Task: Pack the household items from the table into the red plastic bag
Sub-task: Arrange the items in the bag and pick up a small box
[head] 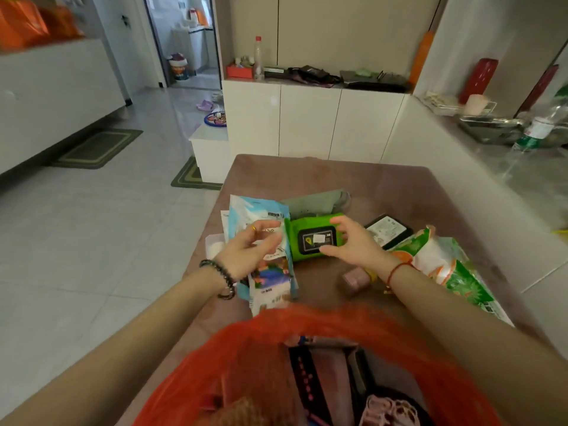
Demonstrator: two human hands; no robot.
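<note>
Both my forearms reach out over the red bag (pixel 307 358), which gapes at the table's (pixel 430 192) near edge with a few things already inside. My right hand (pixel 353 241) is spread wide, fingers curled, thumb and fingertips touching the green wipes pack (pixel 310 238) at mid-table without closing on it. My left hand (pixel 249 244) hangs loosely open over the blue packets (pixel 261 216) near the left edge, holding nothing. A green-and-orange bag (pixel 445 269) lies at the right edge.
</note>
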